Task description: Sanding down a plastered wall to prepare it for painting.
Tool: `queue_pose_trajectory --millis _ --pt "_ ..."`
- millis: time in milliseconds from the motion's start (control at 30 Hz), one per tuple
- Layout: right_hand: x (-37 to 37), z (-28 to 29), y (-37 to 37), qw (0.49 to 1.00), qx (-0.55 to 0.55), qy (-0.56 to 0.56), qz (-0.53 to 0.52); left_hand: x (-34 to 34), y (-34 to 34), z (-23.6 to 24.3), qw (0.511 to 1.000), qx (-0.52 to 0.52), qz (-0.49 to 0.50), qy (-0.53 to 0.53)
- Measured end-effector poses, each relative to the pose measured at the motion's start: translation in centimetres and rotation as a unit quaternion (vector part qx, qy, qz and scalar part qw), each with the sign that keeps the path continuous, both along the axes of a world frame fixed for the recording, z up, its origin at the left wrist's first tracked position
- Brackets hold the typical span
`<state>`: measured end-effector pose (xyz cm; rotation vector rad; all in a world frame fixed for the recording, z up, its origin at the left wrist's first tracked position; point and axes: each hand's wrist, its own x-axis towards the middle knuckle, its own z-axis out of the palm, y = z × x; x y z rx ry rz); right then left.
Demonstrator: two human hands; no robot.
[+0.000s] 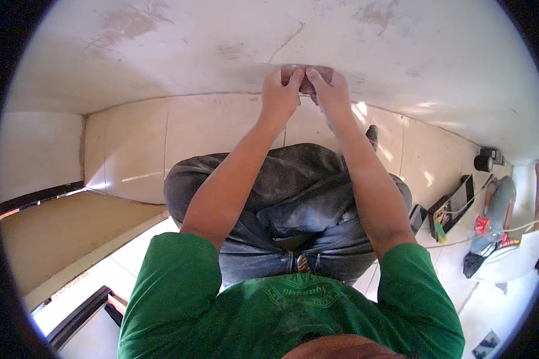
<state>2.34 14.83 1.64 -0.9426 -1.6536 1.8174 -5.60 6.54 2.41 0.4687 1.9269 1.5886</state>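
Green shirt [269, 314] nearest, then dark dusty trousers [281, 197], legs folded on pale tiled floor [132, 137]. Both arms stretched forward. Left hand [278, 90] curled round left end of brown pad [306, 87]; right hand [332, 94] grips right end same way, thumbs almost meeting at middle. Pad against pale wall [191, 45], low, just above floor edge; perhaps sandpaper or block, fingers hide too much. Thin crack [287, 42], dark smudges on wall beyond. Well off to right: black tray [459, 200], bottle [483, 227] with red label.

left hand [279, 91] and right hand [332, 94] both gripping a reddish-brown pad [307, 88] against scuffed wall [221, 30]; legs [287, 173] crossed on tiles [132, 134]
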Motion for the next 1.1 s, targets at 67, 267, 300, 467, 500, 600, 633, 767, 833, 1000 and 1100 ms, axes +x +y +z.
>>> queue_pose_trajectory --millis 67,267,300,467,500,600,633,767,833,1000,1100 --pt "0.2 0.3 0.4 0.993 0.103 0.063 -0.01 0.0 0.0 0.1 0.994 0.08 0.007 0.07" --pt "0.1 0.2 0.3 0.998 0.062 -0.014 0.013 -0.1 0.3 -0.3 0.99 0.084 -0.002 0.114" --pt "0.0 0.1 0.3 0.996 0.087 0.025 0.018 0.0 0.3 -0.4 0.996 -0.012 0.009 0.085" --pt "0.5 0.4 0.6 0.988 0.1 0.12 -0.01 -0.1 0.3 -0.4 0.989 0.107 0.005 0.102" --pt "0.6 0.5 0.7 0.991 0.081 0.111 -0.003 0.0 0.3 -0.4 0.971 0.165 0.003 0.171" --pt "0.2 0.1 0.3 0.998 0.064 -0.025 0.004 0.2 0.2 -0.4 0.996 0.034 0.007 0.084" --pt "0.1 -0.1 0.1 0.996 0.089 0.015 0.011 0.2 0.2 -0.5 0.991 0.07 0.018 0.112" --pt "-0.2 -1.0 0.4 0.998 0.038 0.05 -0.021 -0.2 0.3 -1.1 0.993 0.085 0.009 0.078" --pt "0.0 -1.2 0.6 0.993 0.066 0.095 -0.03 -0.5 0.4 -1.5 0.984 0.135 0.002 0.119" --pt "0.1 -1.0 0.0 0.995 -0.064 -0.067 0.027 -0.2 0.1 -2.2 1.0 -0.016 -0.016 -0.006" --pt "0.1 -0.7 0.0 0.999 -0.029 0.006 0.013 -0.2 0.1 -1.9 0.997 0.052 0.007 0.052"
